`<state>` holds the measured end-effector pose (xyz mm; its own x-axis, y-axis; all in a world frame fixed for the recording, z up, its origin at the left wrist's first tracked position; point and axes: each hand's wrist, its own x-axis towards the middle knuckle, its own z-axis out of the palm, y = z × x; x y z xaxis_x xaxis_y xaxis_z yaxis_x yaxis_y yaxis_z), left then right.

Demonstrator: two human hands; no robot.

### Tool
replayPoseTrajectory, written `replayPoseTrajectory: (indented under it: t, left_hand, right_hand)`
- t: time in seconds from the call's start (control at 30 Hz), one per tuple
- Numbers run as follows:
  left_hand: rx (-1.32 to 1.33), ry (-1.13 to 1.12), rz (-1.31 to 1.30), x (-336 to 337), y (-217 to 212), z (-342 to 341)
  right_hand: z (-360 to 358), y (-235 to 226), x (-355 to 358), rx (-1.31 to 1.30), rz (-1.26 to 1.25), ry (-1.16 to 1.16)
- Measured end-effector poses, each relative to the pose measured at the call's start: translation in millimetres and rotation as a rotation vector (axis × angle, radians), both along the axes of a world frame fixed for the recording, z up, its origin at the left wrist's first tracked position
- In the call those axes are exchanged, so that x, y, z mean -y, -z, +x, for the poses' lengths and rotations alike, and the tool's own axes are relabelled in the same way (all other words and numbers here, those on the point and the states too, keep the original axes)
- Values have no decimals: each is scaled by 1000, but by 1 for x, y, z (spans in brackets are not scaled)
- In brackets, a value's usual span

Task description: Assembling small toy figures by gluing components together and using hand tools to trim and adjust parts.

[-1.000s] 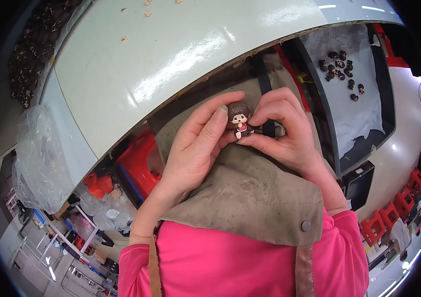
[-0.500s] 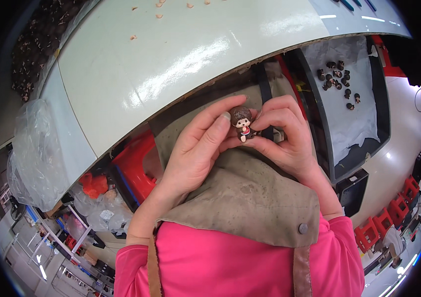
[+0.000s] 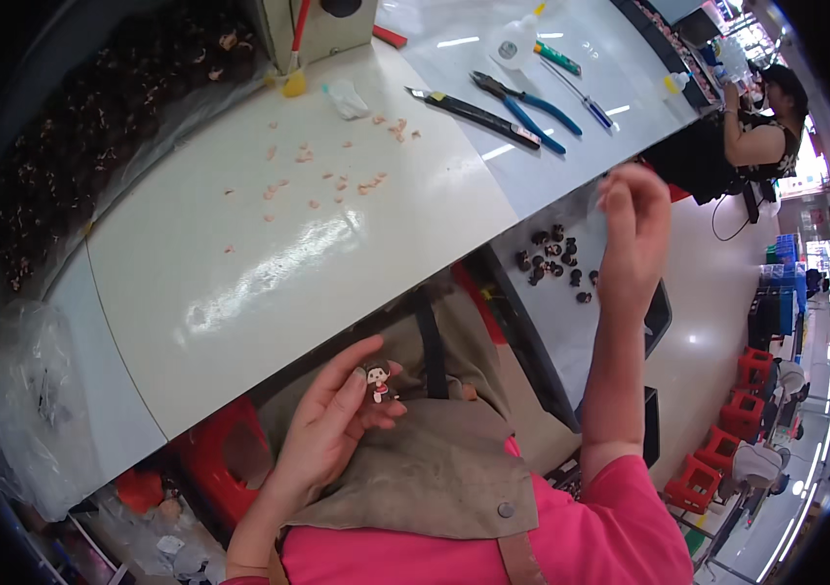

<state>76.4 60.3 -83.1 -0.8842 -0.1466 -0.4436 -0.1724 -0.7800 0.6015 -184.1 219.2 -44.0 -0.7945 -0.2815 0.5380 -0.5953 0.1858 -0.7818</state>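
White worktable (image 3: 269, 263), left hand (image 3: 332, 429) round figurine (image 3: 377, 380) (right hand (image 3: 632, 229) raised)

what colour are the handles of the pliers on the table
Blue handles on the pliers, seen in the head view.

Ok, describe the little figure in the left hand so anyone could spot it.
Start at the white table and drop below its near edge to the left hand over the brown apron. The doll is pinched in its fingertips: dark-haired, red-bodied, apart from the dark pieces lying on the grey tray.
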Motion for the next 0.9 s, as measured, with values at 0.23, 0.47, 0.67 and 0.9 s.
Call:
replayPoseTrajectory:
  t: [0.23,0.47,0.67,0.9]
  left_hand:
    - [-38,-147,48,0,-2,20]
    - [-60,-194,47,7,4,33]
    - [-38,-217,91,9,13,35]
    - [-72,-174,10,7,22,34]
  right_hand:
    - [-113,-2,72,-139,159,113]
    - [-178,29,103,-137,588,-41]
    - [-78,-15,57,99,172,-229]
    - [53,-16,-13,-135,329,-560]
